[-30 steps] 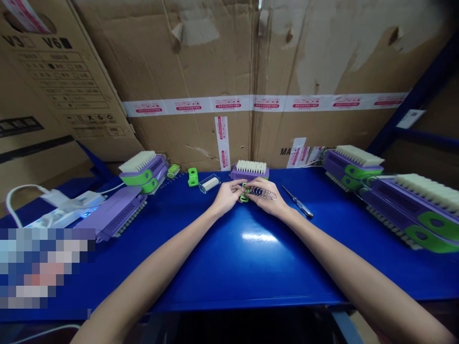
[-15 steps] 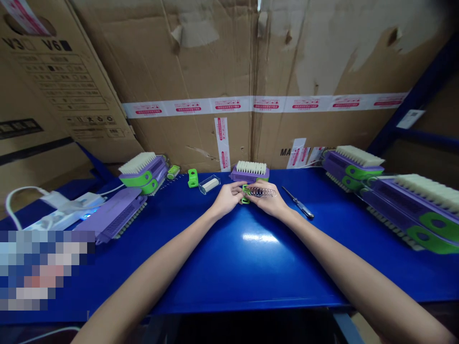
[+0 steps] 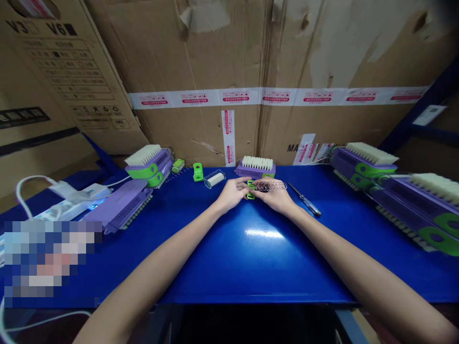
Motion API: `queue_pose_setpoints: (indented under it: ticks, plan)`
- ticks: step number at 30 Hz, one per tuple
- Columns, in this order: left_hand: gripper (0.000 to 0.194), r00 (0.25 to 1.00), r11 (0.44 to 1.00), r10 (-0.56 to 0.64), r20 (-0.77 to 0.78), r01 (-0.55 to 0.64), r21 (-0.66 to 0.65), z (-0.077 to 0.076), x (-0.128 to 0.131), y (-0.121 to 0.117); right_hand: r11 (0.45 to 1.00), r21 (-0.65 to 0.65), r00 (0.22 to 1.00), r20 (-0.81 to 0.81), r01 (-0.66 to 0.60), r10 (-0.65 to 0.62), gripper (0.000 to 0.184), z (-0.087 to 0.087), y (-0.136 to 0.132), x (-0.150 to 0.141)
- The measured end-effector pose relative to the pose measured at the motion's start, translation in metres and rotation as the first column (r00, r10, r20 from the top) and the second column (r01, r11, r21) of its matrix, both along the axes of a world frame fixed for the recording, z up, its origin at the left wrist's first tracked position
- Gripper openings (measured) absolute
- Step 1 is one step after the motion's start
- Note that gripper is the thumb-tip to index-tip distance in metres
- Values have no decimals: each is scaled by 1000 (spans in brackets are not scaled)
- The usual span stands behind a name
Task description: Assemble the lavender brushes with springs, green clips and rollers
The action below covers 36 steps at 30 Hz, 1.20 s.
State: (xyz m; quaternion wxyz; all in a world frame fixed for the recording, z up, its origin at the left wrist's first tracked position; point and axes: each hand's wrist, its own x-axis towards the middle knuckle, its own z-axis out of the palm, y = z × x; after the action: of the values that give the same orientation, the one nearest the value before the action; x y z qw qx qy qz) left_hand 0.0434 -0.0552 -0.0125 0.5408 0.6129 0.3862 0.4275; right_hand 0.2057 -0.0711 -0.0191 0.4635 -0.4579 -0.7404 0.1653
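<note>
Between my hands, above the blue table, is a small green plastic part (image 3: 251, 189) with cut-outs. My left hand (image 3: 232, 193) pinches it from the left with curled fingers. From the other side my right hand (image 3: 278, 195) closes on the same part, and a metal coil spring (image 3: 270, 186) lies across its fingers, pointing right. Whether the spring is joined to the green part cannot be made out. Just behind the hands sits a purple brush block (image 3: 256, 167) with white bristles facing up. A screwdriver (image 3: 304, 199) lies right of my right hand.
Left of my hands lie a clear case (image 3: 215, 178) with a white bar, a green bracket (image 3: 198, 172) and a small green piece (image 3: 178, 166). Purple brush blocks (image 3: 148, 165) stack at left, others (image 3: 364, 160) at right. A power strip (image 3: 68, 205) with cables lies far left; cardboard (image 3: 201, 71) walls the back.
The whole view has shifted slightly, so the scene sits a little further right. Both hands keep their hold on the green part; the spring stays across my right hand.
</note>
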Motion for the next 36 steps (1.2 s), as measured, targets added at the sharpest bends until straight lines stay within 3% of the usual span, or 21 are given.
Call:
queue_pose_setpoints:
  ticks: [11,21,28,36]
  plan:
    - [41,1000,1000,25,-6,-25,-4,2,0,-3,994,34,994,41,-104,102,20,5,-1,4]
    - [45,1000,999,-8,-29,9,38,1,0,0,999,32,1000,17,-15,15,15,2,1,-1]
    - [42,999,999,-7,-46,9,39,3,1,-1,989,29,982,128,-143,138,23,8,-1,6]
    - [45,998,997,-51,-30,53,62,-2,-1,2,997,34,987,146,-72,66,18,5,0,3]
